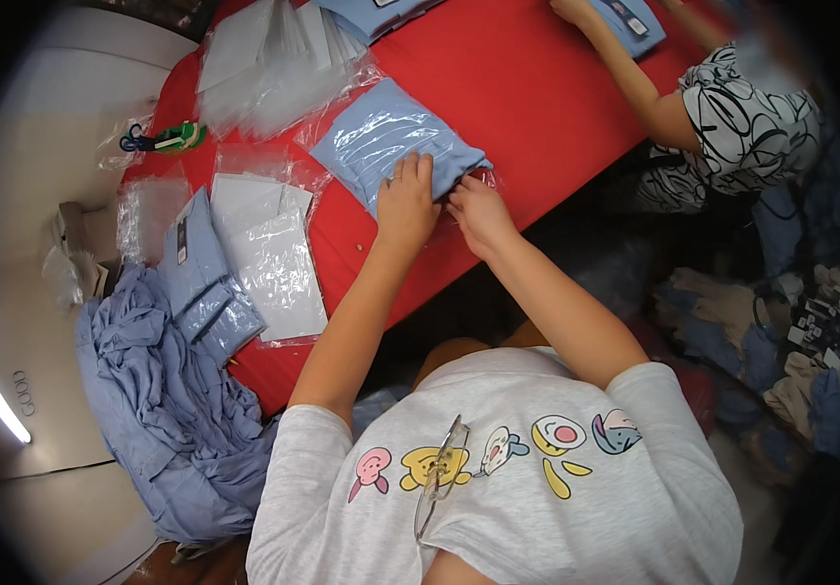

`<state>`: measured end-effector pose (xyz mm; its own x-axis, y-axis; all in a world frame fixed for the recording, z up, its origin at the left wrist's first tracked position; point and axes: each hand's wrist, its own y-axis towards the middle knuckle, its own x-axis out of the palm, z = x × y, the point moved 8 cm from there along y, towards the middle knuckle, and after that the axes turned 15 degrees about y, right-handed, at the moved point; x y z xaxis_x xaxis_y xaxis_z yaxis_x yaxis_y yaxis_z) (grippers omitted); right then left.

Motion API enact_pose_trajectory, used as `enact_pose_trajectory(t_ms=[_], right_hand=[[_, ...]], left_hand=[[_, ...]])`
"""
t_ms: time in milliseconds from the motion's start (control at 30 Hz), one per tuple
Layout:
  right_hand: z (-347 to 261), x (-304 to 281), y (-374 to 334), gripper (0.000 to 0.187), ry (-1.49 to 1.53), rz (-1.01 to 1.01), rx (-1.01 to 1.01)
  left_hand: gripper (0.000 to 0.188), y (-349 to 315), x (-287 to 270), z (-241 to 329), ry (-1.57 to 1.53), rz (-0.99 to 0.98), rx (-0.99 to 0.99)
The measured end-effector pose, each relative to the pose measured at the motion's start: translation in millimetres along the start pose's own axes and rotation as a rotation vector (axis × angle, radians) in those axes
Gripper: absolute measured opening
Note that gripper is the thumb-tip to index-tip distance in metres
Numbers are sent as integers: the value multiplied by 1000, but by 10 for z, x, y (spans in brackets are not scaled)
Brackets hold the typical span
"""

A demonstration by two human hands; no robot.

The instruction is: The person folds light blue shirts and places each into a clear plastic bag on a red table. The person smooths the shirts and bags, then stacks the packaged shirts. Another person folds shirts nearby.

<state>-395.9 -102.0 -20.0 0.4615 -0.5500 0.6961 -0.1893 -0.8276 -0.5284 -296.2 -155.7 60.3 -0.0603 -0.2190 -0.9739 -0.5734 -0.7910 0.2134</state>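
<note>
We've got a folded blue garment (386,136) in a clear bag, lying flat on the red table (537,107) straight ahead of us. Left hand (408,203) is open, fingers laid over the bag's near side. Right hand (478,216) is at the near right corner, fingers curled by the edge; we can't tell whether it's pinching film or just tucking. We'd call the step closing or neatening the bag's end, garment already inside. Next move likely calls for the left to steady the pack while the right smooths or folds the loose film under. Spare clear bags (274,73) sit beyond, to the left; another wrapped garment (201,258) lies nearer, left of our arms.
</note>
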Motion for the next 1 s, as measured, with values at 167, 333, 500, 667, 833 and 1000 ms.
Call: enact_pose_trajectory(t_ms=[167, 333, 500, 667, 833, 1000], right_hand=[[-390, -973, -660, 35, -132, 138, -65], [-117, -788, -539, 37, -298, 107, 226], [286, -591, -233, 27, -348, 66, 269], [475, -703, -508, 19, -493, 20, 323], [334, -785, -801, 29, -493, 34, 395], [86, -678, -1359, 26, -654, -314, 491]], left_hand=[[92, -226, 45, 109, -43, -54, -38], [103, -185, 92, 105, -108, -11, -2], [106, -121, 70, -39, -119, -33, -109], [98, -137, 37, -257, -32, 13, -188], [87, -348, 188, -216, -134, 27, -200], [47, -807, -67, -144, -329, 76, -179]])
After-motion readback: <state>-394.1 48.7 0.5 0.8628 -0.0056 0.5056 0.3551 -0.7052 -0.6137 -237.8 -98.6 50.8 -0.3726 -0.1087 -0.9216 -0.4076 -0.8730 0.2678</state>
